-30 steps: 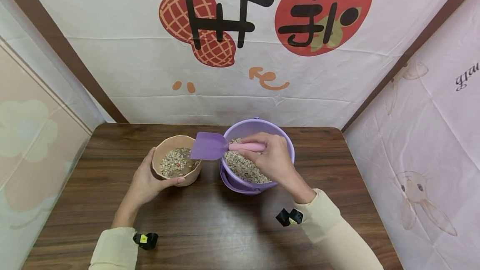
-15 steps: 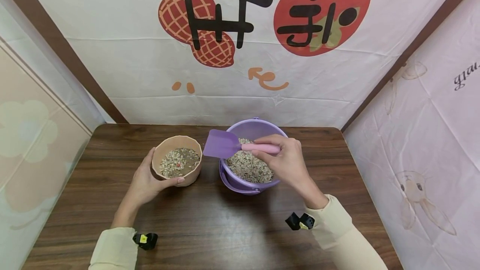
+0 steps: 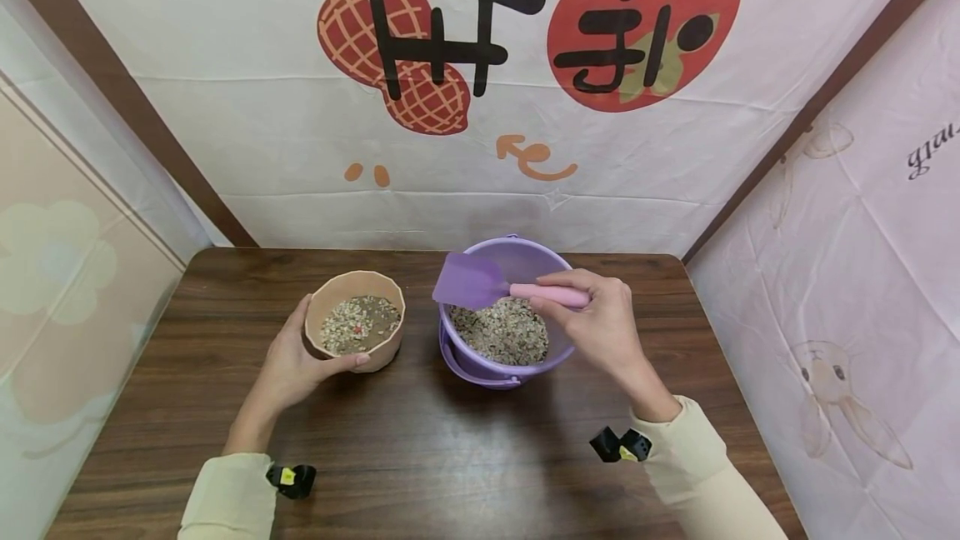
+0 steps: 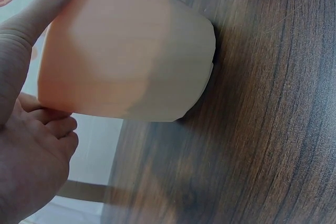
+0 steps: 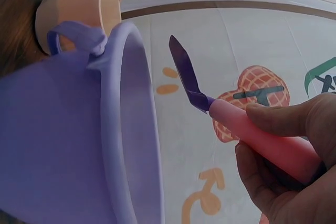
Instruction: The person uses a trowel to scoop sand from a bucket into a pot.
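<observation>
Beyond the dark wood-grain table (image 3: 450, 457) hangs printed white cloth (image 3: 258, 161). At left, your left hand (image 3: 296, 369) grips a peach faceted pot (image 4: 126, 51); your right hand (image 3: 600, 323) holds the pink-handled purple plastic shovel (image 3: 471, 280) above the round purple bucket (image 3: 540, 259). You're likely between scoops; next, dip for pale grit (image 3: 502, 336).

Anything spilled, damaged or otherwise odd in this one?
One small oddity: a red speck stands out among the pale grains in the tan pot, too small to identify. The purple bucket looks undamaged, and no obvious spill shows on the table.
</observation>
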`<control>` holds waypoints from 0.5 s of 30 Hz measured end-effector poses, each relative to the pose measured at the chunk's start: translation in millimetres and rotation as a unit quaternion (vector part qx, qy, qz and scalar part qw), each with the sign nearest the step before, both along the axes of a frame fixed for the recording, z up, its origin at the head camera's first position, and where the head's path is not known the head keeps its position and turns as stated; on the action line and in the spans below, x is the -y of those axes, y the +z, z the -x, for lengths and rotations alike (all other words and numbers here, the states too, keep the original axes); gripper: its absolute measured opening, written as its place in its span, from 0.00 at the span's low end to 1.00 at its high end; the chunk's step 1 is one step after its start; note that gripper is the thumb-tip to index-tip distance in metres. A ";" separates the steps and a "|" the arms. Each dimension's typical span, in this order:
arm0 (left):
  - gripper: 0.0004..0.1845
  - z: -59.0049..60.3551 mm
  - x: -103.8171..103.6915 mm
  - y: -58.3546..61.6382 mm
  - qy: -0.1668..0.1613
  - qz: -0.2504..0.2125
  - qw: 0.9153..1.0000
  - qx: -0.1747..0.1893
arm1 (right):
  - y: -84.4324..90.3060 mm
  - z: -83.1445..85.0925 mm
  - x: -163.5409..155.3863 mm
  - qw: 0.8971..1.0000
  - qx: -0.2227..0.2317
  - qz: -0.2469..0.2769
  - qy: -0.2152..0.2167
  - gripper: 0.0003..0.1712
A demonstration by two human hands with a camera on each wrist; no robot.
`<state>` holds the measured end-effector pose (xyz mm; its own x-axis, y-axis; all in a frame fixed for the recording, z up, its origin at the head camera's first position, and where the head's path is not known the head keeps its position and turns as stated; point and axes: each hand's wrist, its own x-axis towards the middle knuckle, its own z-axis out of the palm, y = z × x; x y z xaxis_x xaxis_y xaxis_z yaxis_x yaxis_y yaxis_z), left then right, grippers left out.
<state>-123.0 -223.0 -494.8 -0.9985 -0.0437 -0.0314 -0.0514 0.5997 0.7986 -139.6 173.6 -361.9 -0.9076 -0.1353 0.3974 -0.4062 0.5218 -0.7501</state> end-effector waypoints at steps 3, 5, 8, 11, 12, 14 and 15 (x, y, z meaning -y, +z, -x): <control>0.74 0.1 -0.3 0.6 -0.002 -0.003 1.000 0.000 | -1.5 -0.1 -5.9 1.000 -0.003 -0.008 -0.011 0.15; 0.74 -0.2 -0.4 0.8 -0.002 -0.005 1.000 -0.001 | -2.7 -0.3 -9.8 1.000 -0.001 -0.010 -0.017 0.15; 0.74 -0.3 -0.9 1.0 -0.001 -0.007 1.000 -0.006 | -4.7 -0.6 -16.0 1.000 0.001 -0.010 -0.024 0.15; 0.74 -0.5 -1.1 0.9 0.000 -0.007 1.000 -0.010 | -6.5 -1.0 -21.9 0.999 -0.003 -0.013 -0.034 0.15; 0.74 -0.6 -1.2 0.9 0.001 -0.007 1.000 -0.011 | -6.9 -1.1 -23.7 0.999 -0.004 -0.017 -0.038 0.15; 0.74 -0.6 -1.3 0.9 0.002 -0.006 1.000 -0.012 | -8.0 -1.3 -27.1 0.999 -0.005 -0.022 -0.045 0.15; 0.74 -0.8 -1.3 1.1 0.002 -0.006 1.000 -0.011 | -8.3 -1.3 -28.6 0.999 -0.003 -0.022 -0.048 0.15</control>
